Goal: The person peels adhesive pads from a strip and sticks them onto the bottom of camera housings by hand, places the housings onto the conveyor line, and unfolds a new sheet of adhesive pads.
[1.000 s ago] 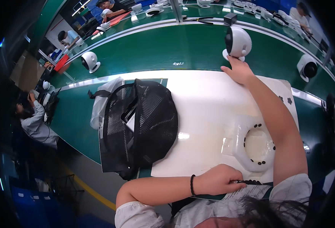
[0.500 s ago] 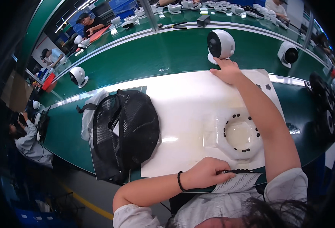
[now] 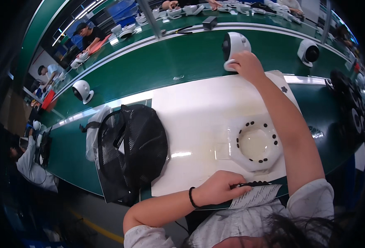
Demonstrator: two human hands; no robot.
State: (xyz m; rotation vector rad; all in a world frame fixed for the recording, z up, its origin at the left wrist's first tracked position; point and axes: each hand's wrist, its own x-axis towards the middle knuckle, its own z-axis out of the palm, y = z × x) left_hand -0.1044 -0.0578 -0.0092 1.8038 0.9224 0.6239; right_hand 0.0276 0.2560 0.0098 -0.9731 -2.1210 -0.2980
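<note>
My right hand (image 3: pixel 248 66) reaches far across the table, its fingers closed at the round base of a white camera-like device (image 3: pixel 239 43) with a black front. That device stands on the green surface past the white sheet. Close to my body, my left hand (image 3: pixel 220 188) pinches a strip of printed paper (image 3: pixel 255 196) with a row of small black pieces along its upper edge. Between my arms on the white sheet lies a white octagonal ring fixture (image 3: pixel 248 162), with small black pads around its round opening.
A black mesh bag (image 3: pixel 145 144) lies on the left, beside clear plastic (image 3: pixel 92 142). Similar white devices stand at the far left (image 3: pixel 82 91) and far right (image 3: pixel 308 53). Black round parts (image 3: pixel 353 118) are stacked at the right edge. People work across the line and at left.
My right hand has gone from resting by the device's base to gripping it, and the device has turned slightly toward the left. The left hand keeps hold of the paper strip.
</note>
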